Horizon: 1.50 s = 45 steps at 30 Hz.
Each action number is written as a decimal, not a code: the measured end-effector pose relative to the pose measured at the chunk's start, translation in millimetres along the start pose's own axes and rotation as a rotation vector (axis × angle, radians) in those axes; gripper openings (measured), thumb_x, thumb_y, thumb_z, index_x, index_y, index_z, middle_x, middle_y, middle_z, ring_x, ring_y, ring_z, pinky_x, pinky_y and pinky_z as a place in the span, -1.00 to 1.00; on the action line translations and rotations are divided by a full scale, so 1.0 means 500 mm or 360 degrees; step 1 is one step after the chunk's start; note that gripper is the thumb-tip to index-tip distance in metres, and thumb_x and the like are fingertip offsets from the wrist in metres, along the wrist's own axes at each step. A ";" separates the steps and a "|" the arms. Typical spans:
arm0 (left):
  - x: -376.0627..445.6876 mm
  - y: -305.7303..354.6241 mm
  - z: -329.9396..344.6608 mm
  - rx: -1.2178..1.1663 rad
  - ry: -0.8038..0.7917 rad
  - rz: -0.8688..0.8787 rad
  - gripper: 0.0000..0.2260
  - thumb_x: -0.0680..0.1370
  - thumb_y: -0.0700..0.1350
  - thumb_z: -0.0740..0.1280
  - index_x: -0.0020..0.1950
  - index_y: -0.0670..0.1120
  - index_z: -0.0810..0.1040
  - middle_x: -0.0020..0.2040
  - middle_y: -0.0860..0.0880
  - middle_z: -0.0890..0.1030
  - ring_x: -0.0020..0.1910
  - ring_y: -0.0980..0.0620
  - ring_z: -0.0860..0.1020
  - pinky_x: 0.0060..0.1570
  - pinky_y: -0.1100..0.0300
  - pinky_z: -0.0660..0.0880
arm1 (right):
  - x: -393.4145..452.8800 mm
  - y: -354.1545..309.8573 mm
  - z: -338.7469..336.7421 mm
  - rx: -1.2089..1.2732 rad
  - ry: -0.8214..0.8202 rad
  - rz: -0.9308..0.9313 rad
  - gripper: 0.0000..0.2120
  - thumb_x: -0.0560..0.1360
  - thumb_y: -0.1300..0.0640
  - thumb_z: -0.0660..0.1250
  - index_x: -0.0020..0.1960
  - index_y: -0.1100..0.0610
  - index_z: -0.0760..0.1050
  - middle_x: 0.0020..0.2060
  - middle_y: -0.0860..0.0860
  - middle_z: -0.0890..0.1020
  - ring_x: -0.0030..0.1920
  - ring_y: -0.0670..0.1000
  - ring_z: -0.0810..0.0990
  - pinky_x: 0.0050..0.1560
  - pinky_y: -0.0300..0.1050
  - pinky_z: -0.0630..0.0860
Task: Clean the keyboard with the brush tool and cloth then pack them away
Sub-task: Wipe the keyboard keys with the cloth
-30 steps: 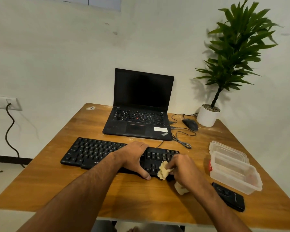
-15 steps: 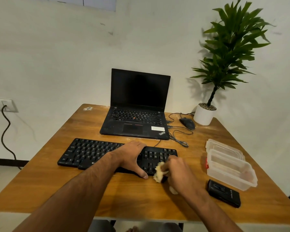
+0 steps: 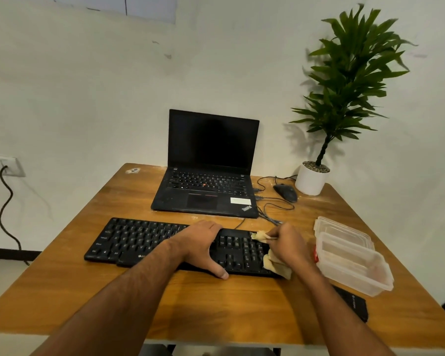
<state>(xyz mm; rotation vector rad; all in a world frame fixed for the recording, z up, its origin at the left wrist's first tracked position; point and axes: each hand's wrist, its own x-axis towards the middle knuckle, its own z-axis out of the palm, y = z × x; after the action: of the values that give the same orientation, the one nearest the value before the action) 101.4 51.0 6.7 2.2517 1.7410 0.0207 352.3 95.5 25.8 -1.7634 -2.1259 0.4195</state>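
Observation:
A black keyboard (image 3: 139, 240) lies across the wooden desk (image 3: 62, 299). My left hand (image 3: 203, 245) rests on its middle, thumb hooked over the front edge, fingers laid flat on the keys. My right hand (image 3: 287, 246) grips a crumpled pale yellow cloth (image 3: 275, 264) at the keyboard's right end; one tip of the cloth pokes out by the far right corner. A clear plastic container (image 3: 355, 265) with its lid (image 3: 342, 231) behind it stands to the right. No brush tool shows in the head view.
An open black laptop (image 3: 208, 176) sits behind the keyboard, with a mouse (image 3: 285, 192), cables (image 3: 270, 209) and a potted plant (image 3: 311, 178) at the back right. A black case (image 3: 352, 305) lies near the front right edge. A wall socket (image 3: 3, 165) is at left.
My right hand moved the cloth from the keyboard's front right corner up to its far right corner. My left hand stayed on the keys.

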 end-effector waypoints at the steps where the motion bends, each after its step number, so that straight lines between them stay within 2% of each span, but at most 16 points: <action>1: 0.001 0.001 -0.002 0.0008 0.0005 -0.0001 0.15 0.21 0.52 0.53 0.62 -0.01 0.21 0.52 -0.01 0.37 0.45 -0.01 0.35 0.52 -0.05 0.32 | -0.003 0.001 0.002 -0.0009 -0.0003 0.0005 -0.83 0.55 0.20 0.41 0.13 0.07 0.65 0.14 -0.01 0.66 0.03 -0.11 0.54 -0.06 -0.29 0.40; 3: 0.002 0.005 -0.004 0.0013 -0.0004 -0.0012 0.14 0.22 0.51 0.53 0.61 -0.02 0.22 0.51 -0.02 0.37 0.45 -0.02 0.35 0.52 -0.06 0.32 | -0.017 0.007 0.001 -0.0010 -0.0018 0.0008 -0.81 0.56 0.20 0.41 0.16 0.10 0.65 0.15 0.00 0.66 0.11 -0.07 0.57 0.00 -0.26 0.41; 7: 0.002 0.004 -0.001 0.0022 -0.0007 -0.0025 0.15 0.21 0.52 0.53 0.62 -0.03 0.22 0.52 -0.03 0.36 0.46 -0.03 0.34 0.53 -0.07 0.32 | -0.063 0.024 0.000 -0.0037 -0.0028 -0.0011 -0.80 0.53 0.19 0.45 0.15 0.13 0.67 0.14 0.00 0.69 0.03 -0.12 0.57 0.04 -0.26 0.50; 10: 0.003 0.007 0.000 0.0043 -0.0019 -0.0037 0.14 0.21 0.52 0.52 0.60 -0.03 0.23 0.51 -0.02 0.38 0.44 -0.02 0.36 0.52 -0.06 0.33 | -0.101 0.025 -0.001 -0.0082 -0.0033 0.0021 -0.80 0.52 0.17 0.46 0.14 0.12 0.67 0.12 -0.02 0.69 0.06 -0.11 0.61 0.11 -0.21 0.57; 19: 0.000 0.020 -0.010 0.0044 -0.0050 -0.0084 0.13 0.24 0.47 0.55 0.63 -0.03 0.20 0.55 -0.04 0.34 0.48 -0.04 0.33 0.54 -0.07 0.30 | -0.181 -0.020 0.002 -0.0206 -0.0037 0.0009 -0.80 0.53 0.08 0.44 0.13 0.06 0.65 0.00 -0.07 0.65 -0.06 -0.13 0.58 -0.11 -0.29 0.55; 26: 0.000 0.018 -0.010 0.0016 -0.0050 -0.0093 0.12 0.22 0.49 0.55 0.61 -0.01 0.22 0.52 -0.02 0.37 0.45 -0.02 0.35 0.52 -0.06 0.32 | -0.201 -0.053 0.015 -0.0162 -0.0128 -0.0276 -0.75 0.55 0.08 0.43 0.22 -0.01 0.65 0.21 -0.10 0.65 0.20 -0.13 0.58 0.20 -0.24 0.54; 33: -0.003 0.013 -0.005 0.0003 -0.0002 -0.0061 0.13 0.22 0.47 0.56 0.61 -0.04 0.23 0.51 -0.02 0.38 0.44 -0.02 0.36 0.52 -0.04 0.33 | -0.202 0.036 -0.072 -0.0463 -0.0148 -0.0269 -0.66 0.58 0.19 0.35 0.28 -0.12 0.59 0.24 -0.13 0.61 0.18 -0.17 0.58 0.17 -0.26 0.55; 39: -0.006 0.017 -0.005 0.0027 -0.0009 -0.0043 0.14 0.24 0.48 0.55 0.63 -0.05 0.20 0.53 -0.03 0.35 0.46 -0.02 0.34 0.53 -0.03 0.31 | -0.209 0.061 -0.065 -0.0513 -0.0252 -0.0321 -0.68 0.58 0.20 0.35 0.26 -0.10 0.61 0.24 -0.12 0.61 0.19 -0.18 0.58 0.20 -0.27 0.53; 42: -0.007 0.018 -0.008 0.0057 -0.0028 -0.0026 0.16 0.26 0.51 0.51 0.64 -0.07 0.17 0.55 -0.04 0.34 0.47 -0.03 0.33 0.54 -0.01 0.29 | -0.200 0.061 -0.068 -0.0471 -0.0261 -0.0287 -0.73 0.55 0.13 0.42 0.21 -0.10 0.64 0.22 -0.15 0.63 0.17 -0.18 0.59 0.16 -0.27 0.55; 45: -0.014 0.023 -0.013 0.0064 -0.0029 -0.0004 0.11 0.29 0.50 0.50 0.63 -0.07 0.19 0.55 -0.04 0.34 0.48 -0.03 0.33 0.55 -0.01 0.28 | -0.187 0.047 -0.083 -0.0398 -0.0232 -0.0281 -0.70 0.47 -0.06 0.50 0.20 -0.09 0.64 0.17 -0.17 0.66 0.12 -0.20 0.59 0.05 -0.31 0.51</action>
<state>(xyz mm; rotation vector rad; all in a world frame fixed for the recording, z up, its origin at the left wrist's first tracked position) 109.1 43.3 17.0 2.2709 1.7498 -0.0355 407.1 8.1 45.7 -1.6967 -2.5076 0.2506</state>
